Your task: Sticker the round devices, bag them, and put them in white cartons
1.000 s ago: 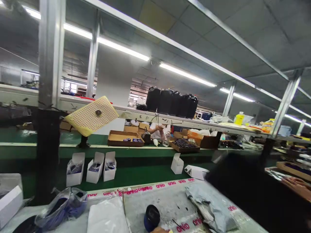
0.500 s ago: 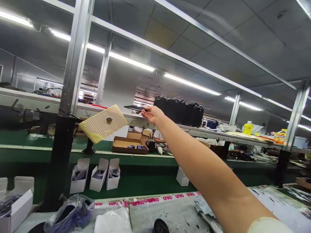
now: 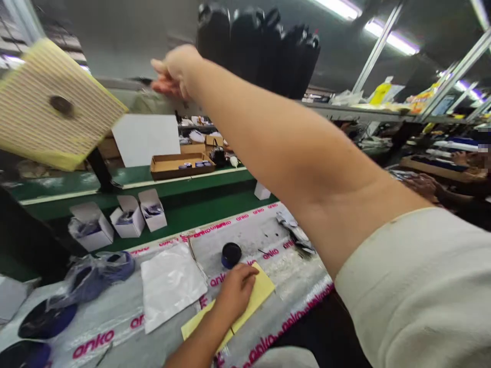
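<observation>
My right arm reaches up and across to the high shelf, where my right hand (image 3: 174, 74) is smeared by motion. Its fingers are partly bent, and a dark flat thing (image 3: 143, 81) shows just left of them; whether they touch it is unclear. Down on the bench, my left hand (image 3: 236, 291) rests on yellow sheets (image 3: 259, 291), palm down with its fingers laid over them. Just beyond that hand stands a small round dark container with a blue side (image 3: 231, 254). A white plastic bag or packet (image 3: 172, 281) lies to its left.
A dotted yellow board (image 3: 42, 122) hangs at upper left. Open white boxes (image 3: 128, 220) with wrapped contents line the green ledge, below a cardboard tray (image 3: 164, 166). Bagged blue items (image 3: 92, 278) lie at left. Black bags (image 3: 257, 56) stand on the shelf. Another person's hands (image 3: 422, 186) show at right.
The view has tilted down and come closer to the shelf, bringing my left hand and the yellow sheets into sight. The dark flat thing held earlier in my right hand is now barely visible.
</observation>
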Tool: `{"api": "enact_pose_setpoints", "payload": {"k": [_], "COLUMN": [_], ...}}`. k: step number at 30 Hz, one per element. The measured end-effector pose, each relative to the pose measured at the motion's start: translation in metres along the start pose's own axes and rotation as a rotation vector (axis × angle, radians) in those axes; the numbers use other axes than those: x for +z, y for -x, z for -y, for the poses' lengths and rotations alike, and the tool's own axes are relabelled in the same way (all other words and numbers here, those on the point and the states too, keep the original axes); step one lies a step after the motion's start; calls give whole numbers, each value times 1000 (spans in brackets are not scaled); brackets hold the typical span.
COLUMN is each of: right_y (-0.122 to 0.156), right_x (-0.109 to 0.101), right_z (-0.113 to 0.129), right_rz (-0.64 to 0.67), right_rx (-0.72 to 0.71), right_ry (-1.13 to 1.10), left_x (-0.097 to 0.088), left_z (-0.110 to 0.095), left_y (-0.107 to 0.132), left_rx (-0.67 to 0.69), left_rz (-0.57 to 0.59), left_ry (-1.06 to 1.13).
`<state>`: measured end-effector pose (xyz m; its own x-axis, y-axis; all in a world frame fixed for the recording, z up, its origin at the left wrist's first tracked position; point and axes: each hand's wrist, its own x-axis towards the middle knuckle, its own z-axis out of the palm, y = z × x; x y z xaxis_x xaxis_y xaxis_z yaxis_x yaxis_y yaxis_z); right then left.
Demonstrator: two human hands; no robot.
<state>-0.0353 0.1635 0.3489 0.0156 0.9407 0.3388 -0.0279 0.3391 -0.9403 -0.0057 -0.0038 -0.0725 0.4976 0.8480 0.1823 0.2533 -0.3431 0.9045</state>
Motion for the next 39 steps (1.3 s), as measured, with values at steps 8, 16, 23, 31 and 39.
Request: {"api": "enact_pose_setpoints", "payload": {"k": [8, 16, 23, 31, 39], "right_y": [124, 323, 336, 328, 323], "right_x": [-121, -252, -241, -245, -248], "right_z": [-85, -280, -294, -288, -282], "right_rz": [296, 194, 169, 190, 151], "right_rx": [-461, 167, 292, 356, 153], "right_ry": [524, 411, 203, 62, 388], "left_x": [-11, -10, -10, -17, -17], "left_z": [-6, -22, -33, -40, -48], "left_y": [0, 2, 2, -1, -3], "left_rx": [-82, -151, -305, -333, -316], "left_rz": [-9, -100, -72, -59, -56], "left_ry": [105, 156, 243, 160, 123]}}
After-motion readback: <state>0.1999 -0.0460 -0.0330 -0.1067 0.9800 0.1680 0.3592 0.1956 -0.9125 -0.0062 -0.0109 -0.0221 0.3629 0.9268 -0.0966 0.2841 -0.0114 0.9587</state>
